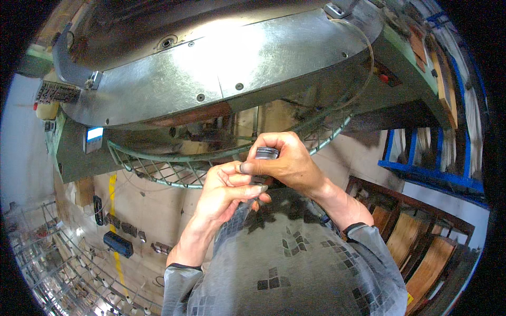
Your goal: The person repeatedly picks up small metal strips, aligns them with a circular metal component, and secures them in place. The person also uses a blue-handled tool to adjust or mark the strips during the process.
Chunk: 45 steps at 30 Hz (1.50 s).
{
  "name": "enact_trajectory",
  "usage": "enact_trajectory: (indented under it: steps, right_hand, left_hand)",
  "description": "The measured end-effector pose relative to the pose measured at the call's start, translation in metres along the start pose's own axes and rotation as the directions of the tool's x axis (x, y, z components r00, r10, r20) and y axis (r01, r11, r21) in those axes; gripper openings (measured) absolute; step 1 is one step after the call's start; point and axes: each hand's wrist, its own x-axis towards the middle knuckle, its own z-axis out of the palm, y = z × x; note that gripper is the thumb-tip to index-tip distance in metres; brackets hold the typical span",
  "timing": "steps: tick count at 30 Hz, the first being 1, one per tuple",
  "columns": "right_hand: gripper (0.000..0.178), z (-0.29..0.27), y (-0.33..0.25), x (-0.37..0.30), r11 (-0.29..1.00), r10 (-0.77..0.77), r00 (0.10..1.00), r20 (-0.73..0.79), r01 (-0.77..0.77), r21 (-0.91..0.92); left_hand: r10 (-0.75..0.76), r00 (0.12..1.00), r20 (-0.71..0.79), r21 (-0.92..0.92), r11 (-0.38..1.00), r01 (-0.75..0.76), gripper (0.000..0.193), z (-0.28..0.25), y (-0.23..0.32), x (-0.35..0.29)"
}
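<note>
Two hands, left (224, 189) and right (287, 160), one metal cylinder (266, 154).

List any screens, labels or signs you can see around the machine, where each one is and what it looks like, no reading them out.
Small screen: on the machine's green side at the left, below the metal cover; rectangular, glowing blue and white.
Label plate: above it on the far left; rectangular, pale with dark print.
Neither hand is near them: right hand grips a small grey cylinder, left hand touches beneath it.
</note>
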Motion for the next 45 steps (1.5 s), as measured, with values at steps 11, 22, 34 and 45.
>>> enact_trajectory:
  steps: [11,22,34,45]
  right_hand:
    - [0.019,-0.008,-0.004,-0.004,0.963,0.122,0.988,-0.098,-0.094,0.252]
    - [0.019,-0.011,0.002,-0.010,0.906,0.103,0.993,-0.065,-0.067,0.417]
    - [0.010,-0.020,0.007,-0.017,0.908,0.120,0.991,-0.060,-0.085,0.409]
    - [0.016,-0.015,-0.012,-0.012,0.961,0.153,0.988,-0.010,-0.147,0.234]
  left_hand:
    - [0.042,0.998,0.043,-0.053,0.998,-0.039,0.030,0.001,-0.010,0.003]
    - [0.143,0.990,-0.013,-0.061,0.988,-0.143,0.030,0.003,-0.009,-0.001]
    - [0.149,0.989,-0.019,-0.065,0.987,-0.150,0.027,0.010,-0.012,-0.001]
    - [0.083,0.997,-0.004,-0.041,0.996,-0.083,0.026,0.016,-0.016,-0.001]
